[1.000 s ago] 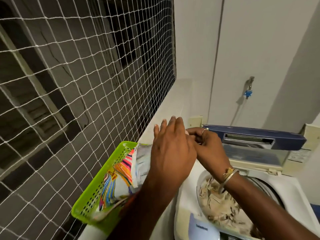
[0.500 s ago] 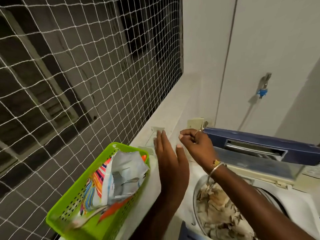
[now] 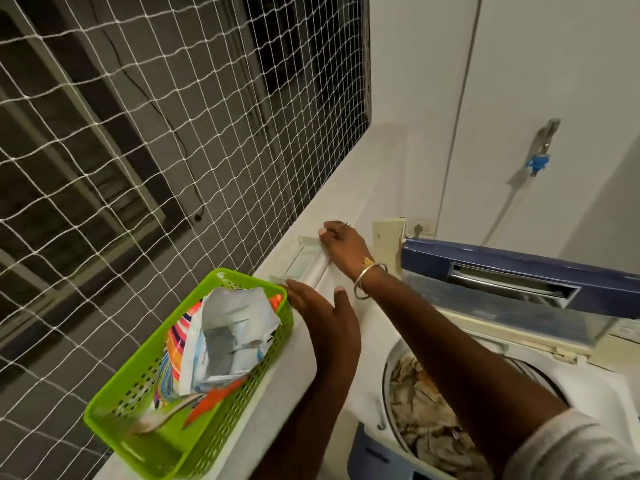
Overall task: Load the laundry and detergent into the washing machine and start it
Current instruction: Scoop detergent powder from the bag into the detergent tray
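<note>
The top-loading washing machine (image 3: 595, 389) stands at lower right with its blue lid (image 3: 502, 265) folded up. Pale crumpled laundry (image 3: 426, 414) fills the drum. An opened detergent packet (image 3: 225, 341) lies in a green basket (image 3: 239, 410) on the white ledge. A clear plastic tray (image 3: 304, 258) sits on the ledge past the basket. My right hand (image 3: 343, 244) curls its fingers over the tray's far end. My left hand (image 3: 322, 317) lies flat with straight fingers, fingertips at the tray's near corner.
A white rope net (image 3: 173, 133) covers the window opening on the left, along the ledge (image 3: 349, 199). A tap with a blue fitting (image 3: 538, 157) is on the wall behind the machine. A cream wall socket (image 3: 388, 233) is beside the lid.
My left hand has come down from over my right hand and now lies flat beside the basket. My right hand has reached farther along the ledge to the tray's far end.
</note>
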Demonstrator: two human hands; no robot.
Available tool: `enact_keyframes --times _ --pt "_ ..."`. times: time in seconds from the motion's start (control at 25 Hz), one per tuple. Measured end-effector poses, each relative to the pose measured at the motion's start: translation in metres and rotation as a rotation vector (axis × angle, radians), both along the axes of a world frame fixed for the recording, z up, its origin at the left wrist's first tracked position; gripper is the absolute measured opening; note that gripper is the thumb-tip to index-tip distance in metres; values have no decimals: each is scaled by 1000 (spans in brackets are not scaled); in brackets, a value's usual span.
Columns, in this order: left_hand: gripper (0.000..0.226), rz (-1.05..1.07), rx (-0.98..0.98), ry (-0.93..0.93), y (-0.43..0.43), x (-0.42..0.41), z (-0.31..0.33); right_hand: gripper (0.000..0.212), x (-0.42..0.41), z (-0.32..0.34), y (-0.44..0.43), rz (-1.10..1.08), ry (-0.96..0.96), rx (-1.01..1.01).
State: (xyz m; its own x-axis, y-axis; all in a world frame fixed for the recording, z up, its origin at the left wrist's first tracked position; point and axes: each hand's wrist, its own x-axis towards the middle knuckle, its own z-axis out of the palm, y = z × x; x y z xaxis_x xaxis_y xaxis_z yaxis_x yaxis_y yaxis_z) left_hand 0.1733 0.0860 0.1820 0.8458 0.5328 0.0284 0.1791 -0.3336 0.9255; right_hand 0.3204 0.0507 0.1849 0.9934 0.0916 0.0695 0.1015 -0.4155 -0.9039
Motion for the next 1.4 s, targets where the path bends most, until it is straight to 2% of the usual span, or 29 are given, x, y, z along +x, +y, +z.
enact_keyframes --times 0.12,0.24,0.52,0.8,1.0,1.28,1.4 --pt "81 31 -95 48 7 13 -2 41 12 -6 13 50 9 -125" --pt "78 22 -156 77 14 21 -5 36 12 -12 14 34 -17 -138" --pt "71 -23 -214 53 21 28 -5 29 -6 -13 -3 -81 21 4" --pt "78 -81 -345 -90 21 12 -5 25 -45 0 -35 -253 -101 84" --pt "69 -190 -324 -141 20 -14 -1 19 -86 3 -56 -407 -202 120" --pt "54 -338 -327 -149 18 -53 1 9 -163 0 -73 -585 -259 343" --pt "47 -392 -333 -162 13 -72 -1 7 -201 2 -77 -683 -283 335"
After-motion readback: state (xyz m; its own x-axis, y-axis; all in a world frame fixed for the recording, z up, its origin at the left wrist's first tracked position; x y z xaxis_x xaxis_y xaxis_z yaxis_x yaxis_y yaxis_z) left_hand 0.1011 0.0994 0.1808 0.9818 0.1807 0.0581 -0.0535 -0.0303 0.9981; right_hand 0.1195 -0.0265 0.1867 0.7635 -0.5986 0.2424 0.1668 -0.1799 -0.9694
